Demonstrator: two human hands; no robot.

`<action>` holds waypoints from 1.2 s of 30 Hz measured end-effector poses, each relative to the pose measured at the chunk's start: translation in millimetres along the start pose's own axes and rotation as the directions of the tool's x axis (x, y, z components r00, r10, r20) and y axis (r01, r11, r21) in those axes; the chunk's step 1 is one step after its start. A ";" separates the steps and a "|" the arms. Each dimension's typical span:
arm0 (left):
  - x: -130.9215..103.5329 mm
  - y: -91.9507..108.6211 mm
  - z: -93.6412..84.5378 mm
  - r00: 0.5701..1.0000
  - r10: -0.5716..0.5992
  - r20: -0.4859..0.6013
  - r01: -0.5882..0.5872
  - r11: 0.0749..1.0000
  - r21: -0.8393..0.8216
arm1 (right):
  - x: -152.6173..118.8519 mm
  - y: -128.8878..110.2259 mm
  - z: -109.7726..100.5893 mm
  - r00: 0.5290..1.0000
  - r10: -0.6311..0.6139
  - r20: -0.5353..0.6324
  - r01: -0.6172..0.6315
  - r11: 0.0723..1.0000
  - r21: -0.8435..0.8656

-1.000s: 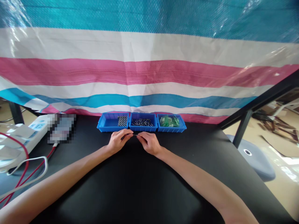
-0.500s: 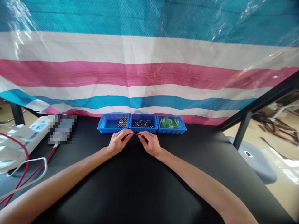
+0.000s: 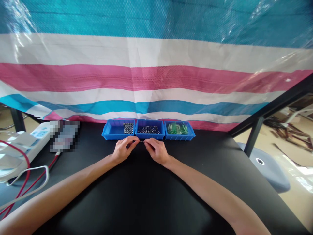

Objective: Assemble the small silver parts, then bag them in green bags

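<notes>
My left hand (image 3: 124, 149) and my right hand (image 3: 157, 150) meet just in front of the blue bins, fingertips pinched. Between them runs a thin metal rod (image 3: 141, 141), one end in each pinch; it is too small to tell its exact kind. Behind the fingers, the middle blue bin (image 3: 149, 136) holds many loose thin metal pieces (image 3: 149, 129). In the left blue bin (image 3: 113, 134), small round metal parts (image 3: 128, 128) stand packed in rows on its right side. Green and clear pieces (image 3: 177, 128) lie in the right blue bin (image 3: 182, 137).
A white power strip (image 3: 36, 140) with plugs and red and white cables (image 3: 29, 163) lies at the left, beside a pixelated device (image 3: 65, 135). A striped tarp (image 3: 156, 78) hangs behind the black table (image 3: 137, 195). A grey stool (image 3: 269, 169) stands off the right edge.
Both hands stay in nearly the same place, still holding the thin metal rod. Its tilt between the fingertips differs slightly. The bins look the same.
</notes>
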State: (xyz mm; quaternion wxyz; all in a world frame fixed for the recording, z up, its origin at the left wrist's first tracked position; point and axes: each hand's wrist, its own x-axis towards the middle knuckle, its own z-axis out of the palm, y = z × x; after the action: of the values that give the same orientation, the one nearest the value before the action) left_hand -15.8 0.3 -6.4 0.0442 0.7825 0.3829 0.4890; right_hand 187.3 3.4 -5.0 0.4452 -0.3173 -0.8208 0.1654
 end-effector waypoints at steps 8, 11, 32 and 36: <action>1.4 3.0 -0.8 1.000 -0.012 0.005 0.012 1.000 0.015 | 0.8 0.3 0.1 1.000 0.004 -0.002 -0.004 1.000 -0.001; 1.1 2.6 -0.9 1.000 -0.010 0.005 0.010 1.000 0.018 | 0.0 1.2 0.4 1.000 -0.001 0.011 0.001 1.000 0.003; -1.0 1.3 -1.5 1.000 -0.027 0.006 0.027 1.000 0.003 | -0.5 7.8 3.8 0.999 -0.037 0.033 0.036 0.999 0.016; -2.0 0.6 -1.5 1.000 -0.019 0.005 0.019 1.000 0.003 | -0.2 7.9 3.2 0.998 -0.051 0.031 0.050 0.999 0.015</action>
State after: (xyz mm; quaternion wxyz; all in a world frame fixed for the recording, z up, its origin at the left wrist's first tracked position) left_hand -17.1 -1.9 -6.9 0.0487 0.7800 0.3910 0.4862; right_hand 187.6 9.2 -11.2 0.4386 -0.2906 -0.8343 0.1650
